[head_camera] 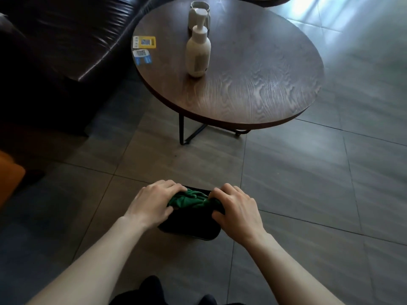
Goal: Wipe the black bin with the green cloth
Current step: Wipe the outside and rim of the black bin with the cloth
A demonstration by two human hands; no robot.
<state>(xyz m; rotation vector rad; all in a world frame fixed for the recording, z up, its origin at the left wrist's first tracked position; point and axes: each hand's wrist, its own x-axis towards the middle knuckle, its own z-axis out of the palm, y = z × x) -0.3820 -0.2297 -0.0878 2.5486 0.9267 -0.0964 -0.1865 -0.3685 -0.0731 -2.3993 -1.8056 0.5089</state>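
Observation:
A small black bin [191, 226] stands on the tiled floor just in front of me. A crumpled green cloth [191, 200] lies bunched on its top, toward the far edge. My left hand [152, 204] grips the cloth's left end, fingers curled over it. My right hand [236, 211] grips the cloth's right end, its thumb against the bin's side. Both hands hide parts of the bin's rim.
A round wooden table [253, 84] on black metal legs stands ahead, carrying a white pump bottle [198, 51], a pale cup [199, 9] and two small cards [144, 41]. A dark leather sofa [55, 40] fills the left. An orange object [10, 175] sits at the left edge.

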